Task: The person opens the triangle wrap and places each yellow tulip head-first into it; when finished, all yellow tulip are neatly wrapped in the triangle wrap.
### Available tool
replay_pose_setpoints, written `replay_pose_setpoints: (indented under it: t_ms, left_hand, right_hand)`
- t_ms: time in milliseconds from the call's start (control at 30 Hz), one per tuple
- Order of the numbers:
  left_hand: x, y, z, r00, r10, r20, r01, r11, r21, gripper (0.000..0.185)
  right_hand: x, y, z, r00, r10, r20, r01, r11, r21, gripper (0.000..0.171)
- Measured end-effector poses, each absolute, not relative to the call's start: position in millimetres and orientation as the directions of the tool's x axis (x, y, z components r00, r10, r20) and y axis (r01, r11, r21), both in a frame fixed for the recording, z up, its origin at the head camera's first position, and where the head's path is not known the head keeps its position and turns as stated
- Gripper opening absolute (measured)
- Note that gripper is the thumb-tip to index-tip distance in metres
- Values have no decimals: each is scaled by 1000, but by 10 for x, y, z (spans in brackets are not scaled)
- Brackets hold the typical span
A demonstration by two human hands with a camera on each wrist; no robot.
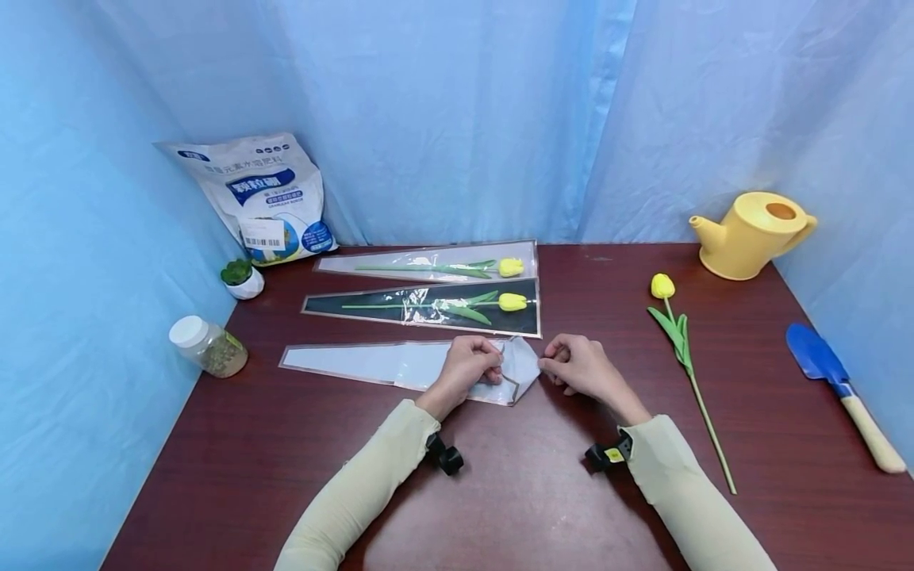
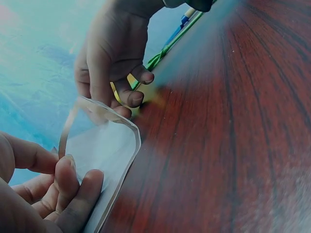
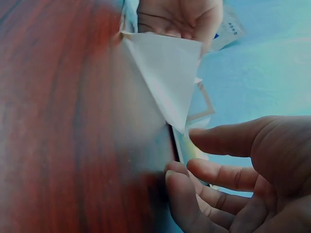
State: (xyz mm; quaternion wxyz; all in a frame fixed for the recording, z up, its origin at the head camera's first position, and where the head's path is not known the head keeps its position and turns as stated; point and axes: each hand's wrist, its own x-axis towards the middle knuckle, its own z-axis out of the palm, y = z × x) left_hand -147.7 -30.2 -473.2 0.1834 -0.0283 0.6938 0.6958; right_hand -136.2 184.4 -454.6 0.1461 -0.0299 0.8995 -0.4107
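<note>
An empty clear flower sleeve (image 1: 371,365) (image 2: 99,145) (image 3: 165,73) lies flat on the dark red table (image 1: 514,492), its wide end pointing right. My left hand (image 1: 473,366) (image 2: 58,194) (image 3: 180,17) grips that wide end, with fingers curled on the film. My right hand (image 1: 574,366) (image 2: 114,58) (image 3: 233,174) sits just right of the sleeve's mouth. Its thumb and fingers are apart and loosely curled, with the tips at the film's edge. A loose yellow tulip (image 1: 678,333) lies on the table to the right of my right hand.
Two sleeved yellow tulips (image 1: 443,268) (image 1: 435,308) lie behind the empty sleeve. A yellow watering can (image 1: 750,234) and a blue trowel (image 1: 839,381) are at the right. A fertiliser bag (image 1: 260,198), a small potted plant (image 1: 241,277) and a jar (image 1: 207,346) stand at the left.
</note>
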Motion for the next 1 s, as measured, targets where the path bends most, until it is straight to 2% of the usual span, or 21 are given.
replay_pose_setpoints:
  t_ms: [300, 633, 767, 1000]
  left_hand:
    - [-1483, -295, -4735, -928, 213, -306, -304, 41, 952, 9]
    - [-1478, -293, -4730, -929, 209, -305, -302, 44, 952, 7]
    - [-1469, -299, -4722, -933, 211, -291, -288, 48, 957, 8]
    - [-1479, -300, -4725, -932, 205, -300, -295, 55, 954, 7]
  right_hand:
    - [-1356, 2049, -4371, -959, -163, -231, 75, 641, -764, 29]
    - [-1295, 2654, -4317, -989, -80, -126, 28, 732, -680, 40]
    - [-1260, 2869, -4316, -994, -29, -104, 43, 776, -629, 45]
    - [-1168, 3162, -4271, -993, 60, -105, 112, 782, -613, 51]
